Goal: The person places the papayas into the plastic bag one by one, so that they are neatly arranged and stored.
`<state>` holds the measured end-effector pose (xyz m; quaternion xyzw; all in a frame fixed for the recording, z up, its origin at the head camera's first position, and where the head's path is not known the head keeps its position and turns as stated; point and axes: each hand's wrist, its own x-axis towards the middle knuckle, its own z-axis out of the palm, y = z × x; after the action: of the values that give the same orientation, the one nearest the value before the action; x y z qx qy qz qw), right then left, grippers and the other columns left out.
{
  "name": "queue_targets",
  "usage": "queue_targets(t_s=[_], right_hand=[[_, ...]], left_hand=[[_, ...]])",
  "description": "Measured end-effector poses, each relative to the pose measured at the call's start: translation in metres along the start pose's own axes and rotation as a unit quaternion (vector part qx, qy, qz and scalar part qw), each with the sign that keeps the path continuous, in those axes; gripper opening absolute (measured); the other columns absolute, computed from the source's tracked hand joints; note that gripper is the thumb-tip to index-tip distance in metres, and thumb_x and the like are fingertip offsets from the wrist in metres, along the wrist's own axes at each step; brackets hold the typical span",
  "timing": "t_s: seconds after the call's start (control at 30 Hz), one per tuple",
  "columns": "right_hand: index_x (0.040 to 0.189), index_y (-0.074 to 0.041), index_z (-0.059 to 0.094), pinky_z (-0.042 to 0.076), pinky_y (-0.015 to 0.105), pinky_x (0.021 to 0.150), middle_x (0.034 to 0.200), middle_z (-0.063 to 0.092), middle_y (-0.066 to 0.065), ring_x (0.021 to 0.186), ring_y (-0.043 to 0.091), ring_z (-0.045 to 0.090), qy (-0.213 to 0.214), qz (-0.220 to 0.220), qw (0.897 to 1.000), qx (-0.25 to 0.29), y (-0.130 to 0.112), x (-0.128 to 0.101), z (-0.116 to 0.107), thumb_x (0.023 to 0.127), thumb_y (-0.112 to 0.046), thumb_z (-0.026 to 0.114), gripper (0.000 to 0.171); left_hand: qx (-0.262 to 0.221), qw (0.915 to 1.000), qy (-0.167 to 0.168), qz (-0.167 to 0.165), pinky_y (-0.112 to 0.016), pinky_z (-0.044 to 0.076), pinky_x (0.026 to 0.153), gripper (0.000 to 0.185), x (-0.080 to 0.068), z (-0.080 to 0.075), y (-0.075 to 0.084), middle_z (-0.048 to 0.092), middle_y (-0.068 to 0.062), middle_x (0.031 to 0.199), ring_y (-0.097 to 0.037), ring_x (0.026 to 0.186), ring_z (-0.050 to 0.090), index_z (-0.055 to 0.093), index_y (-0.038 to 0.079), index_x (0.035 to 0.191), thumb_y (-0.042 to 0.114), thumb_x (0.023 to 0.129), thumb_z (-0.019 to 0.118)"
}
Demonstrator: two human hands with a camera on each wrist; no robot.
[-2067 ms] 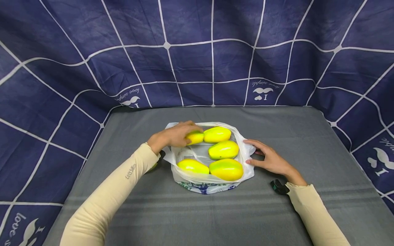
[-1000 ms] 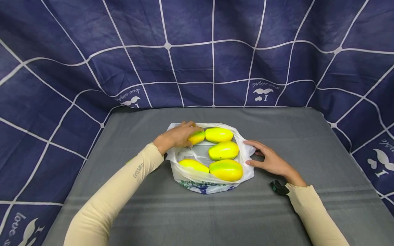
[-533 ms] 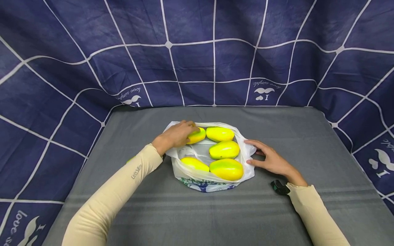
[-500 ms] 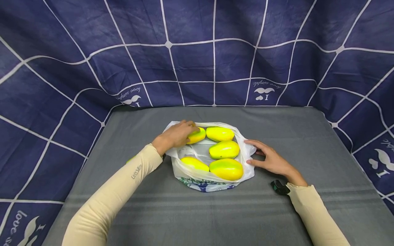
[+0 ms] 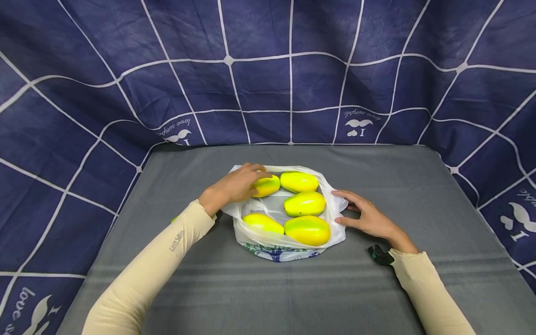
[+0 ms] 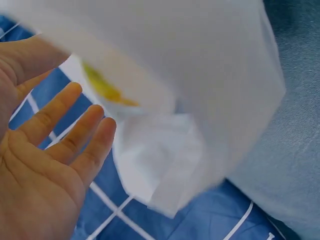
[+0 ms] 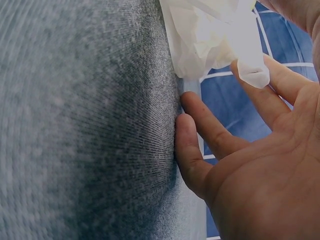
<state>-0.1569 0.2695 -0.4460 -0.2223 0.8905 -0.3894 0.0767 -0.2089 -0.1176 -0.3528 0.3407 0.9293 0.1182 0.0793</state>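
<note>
A white plastic bag (image 5: 278, 253) with a printed front lies with its mouth wide on the grey cloth. Inside are several yellow-green papayas, including a large one (image 5: 307, 230) at front right and one (image 5: 264, 223) at front left. My left hand (image 5: 232, 186) reaches over the bag's left rim, fingertips at the back-left papaya (image 5: 268, 186). In the left wrist view its fingers (image 6: 92, 145) are loosely extended, and the bag hides part of the thumb. My right hand (image 5: 366, 216) touches the bag's right side with spread fingers and thumb; a bag corner (image 7: 254, 75) overlaps its fingers.
Grey cloth (image 5: 268, 298) covers the work surface. A blue curtain (image 5: 318, 83) with white grid lines stands behind and at both sides. A yellow-green bit of something (image 5: 173, 219) shows from behind the left forearm.
The back-left papaya and its neighbour have shifted slightly right inside the bag. My left hand has lately eased back a little to the left, uncovering more of the papaya. My right hand stays put.
</note>
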Motion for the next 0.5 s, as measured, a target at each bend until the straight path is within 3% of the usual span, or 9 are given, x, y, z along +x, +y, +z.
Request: queue_targets(t_s=[0.23,0.5], right_hand=[[0.151,-0.025,0.044,0.044,0.048,0.107,0.155,0.042,0.006,0.137,0.025,0.043,-0.002,0.0,1.0,0.008,-0.001,0.0,0.001,0.087,-0.033,0.079,0.073],[0.151,-0.026,0.043,0.044,0.049,0.107,0.156,0.042,0.005,0.138,0.025,0.043,-0.002,0.003,1.0,0.011,-0.001,-0.001,0.0,0.086,-0.034,0.08,0.075]], left_hand=[[-0.034,0.9985,0.042,-0.013,-0.053,0.043,0.11,0.053,-0.031,-0.018,-0.003,0.05,-0.012,0.147,-0.034,0.136,0.042,0.056,0.014,0.143,0.004,0.092,0.07],[-0.042,0.9954,0.082,-0.025,-0.056,0.039,0.11,0.052,-0.081,-0.028,-0.02,0.051,-0.018,0.145,-0.04,0.133,0.044,0.058,0.009,0.139,0.006,0.089,0.074]])
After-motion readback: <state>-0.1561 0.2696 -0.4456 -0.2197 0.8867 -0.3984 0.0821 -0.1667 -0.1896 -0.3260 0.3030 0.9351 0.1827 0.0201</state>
